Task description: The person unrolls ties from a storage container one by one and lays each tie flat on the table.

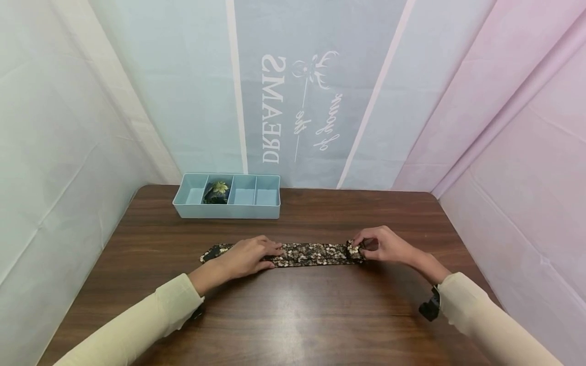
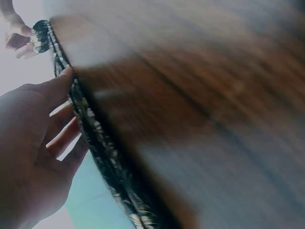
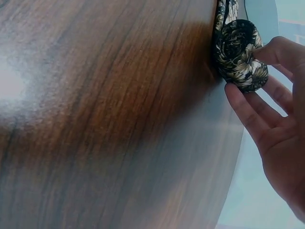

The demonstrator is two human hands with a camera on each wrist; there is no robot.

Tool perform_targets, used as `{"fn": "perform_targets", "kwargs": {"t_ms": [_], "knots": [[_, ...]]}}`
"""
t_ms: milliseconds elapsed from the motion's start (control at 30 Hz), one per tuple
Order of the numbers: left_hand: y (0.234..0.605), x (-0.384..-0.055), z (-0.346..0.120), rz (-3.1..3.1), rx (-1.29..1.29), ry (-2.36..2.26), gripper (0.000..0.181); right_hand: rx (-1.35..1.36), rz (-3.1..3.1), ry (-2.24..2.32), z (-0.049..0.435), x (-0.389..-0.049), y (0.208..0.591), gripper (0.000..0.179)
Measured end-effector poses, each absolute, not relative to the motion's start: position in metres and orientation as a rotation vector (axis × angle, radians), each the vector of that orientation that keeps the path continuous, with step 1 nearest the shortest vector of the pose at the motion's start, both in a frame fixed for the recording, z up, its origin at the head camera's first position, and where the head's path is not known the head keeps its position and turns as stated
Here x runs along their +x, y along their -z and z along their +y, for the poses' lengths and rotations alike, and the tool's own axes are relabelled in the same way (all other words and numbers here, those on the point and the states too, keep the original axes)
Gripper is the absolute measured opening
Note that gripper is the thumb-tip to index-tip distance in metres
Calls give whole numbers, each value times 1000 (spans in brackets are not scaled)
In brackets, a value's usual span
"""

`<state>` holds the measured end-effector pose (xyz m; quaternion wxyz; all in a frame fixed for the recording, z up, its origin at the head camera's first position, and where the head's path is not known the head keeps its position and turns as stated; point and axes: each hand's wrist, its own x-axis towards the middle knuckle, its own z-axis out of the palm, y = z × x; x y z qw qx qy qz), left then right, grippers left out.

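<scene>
A dark necktie with a cream and gold floral print point(image 1: 316, 254) lies stretched sideways across the table, its wide pointed tip at the left. The right end is wound into a coil point(image 3: 238, 57), which stands on edge in the right wrist view. My right hand point(image 1: 389, 246) pinches this coil between thumb and fingers. My left hand point(image 1: 249, 256) rests on the tie nearer its pointed tip, with fairly straight fingers pressing on the fabric and hiding part of it. The left wrist view shows the tie's long edge point(image 2: 97, 131) under those fingers.
Behind the tie, a light blue tray with dividers point(image 1: 229, 211) stands at the back of the brown wooden table point(image 1: 293, 310). One compartment holds a dark fabric roll with a yellowish leaf print point(image 1: 217, 192). Printed cloth point(image 1: 192, 91) hangs around the table.
</scene>
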<state>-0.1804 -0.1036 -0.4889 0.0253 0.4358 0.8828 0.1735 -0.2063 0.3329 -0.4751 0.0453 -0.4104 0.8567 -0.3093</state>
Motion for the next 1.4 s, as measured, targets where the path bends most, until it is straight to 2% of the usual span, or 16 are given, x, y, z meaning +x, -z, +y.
{"fn": "perform_targets", "kwargs": {"t_ms": [133,333,767,1167,1400], "knots": [[482,-180,-98,2738,1373,-492,41,-1268,2628,897,331,-207,473,29],[478,-185,-81,2751,1332,-586,42,-1281,2710,885,323,-202,476,12],[483,-194,-43,2698,1359,-723,47,-1290,2881,786,314,-199,480,20],[491,-193,-34,2743,1350,-539,33,-1334,2894,773,314,-201,481,23],[492,-192,-36,2754,1353,-505,29,-1313,2823,768,315,-203,477,17]]}}
